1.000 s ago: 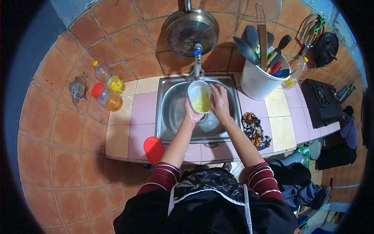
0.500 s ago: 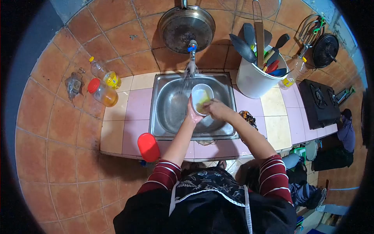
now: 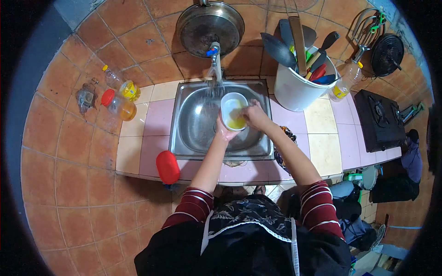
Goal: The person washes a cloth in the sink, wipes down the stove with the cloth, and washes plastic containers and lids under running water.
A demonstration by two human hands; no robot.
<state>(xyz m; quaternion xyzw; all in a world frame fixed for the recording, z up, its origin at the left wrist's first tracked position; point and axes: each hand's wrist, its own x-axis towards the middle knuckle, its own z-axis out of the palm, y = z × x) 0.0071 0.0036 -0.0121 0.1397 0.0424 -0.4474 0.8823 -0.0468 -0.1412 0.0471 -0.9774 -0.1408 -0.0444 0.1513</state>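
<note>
Over the metal sink (image 3: 188,133), my left hand (image 3: 225,131) is wrapped round a white bowl (image 3: 225,112) from the left and below. The bowl is tilted toward me, and something yellowish and wet shows on its inside bottom. My right hand (image 3: 257,116) is at the bowl's right rim, with its fingers curled together and reaching inside. Whatever those fingers hold, if anything, is hidden. Water runs from the tap (image 3: 215,60) just behind the bowl, falling into the sink.
A red oval container (image 3: 167,167) sits at the counter's front left. Bottles and a red-lidded jar (image 3: 120,106) stand at the back left. On the right are a white bucket (image 3: 299,94) of utensils and a black stove (image 3: 380,120). Another person (image 3: 407,170) is at far right.
My right hand has shifted up along the bowl's right rim. The bowl stays in my left hand, and the yellowish patch inside it looks wider. The whole view has shifted slightly.
</note>
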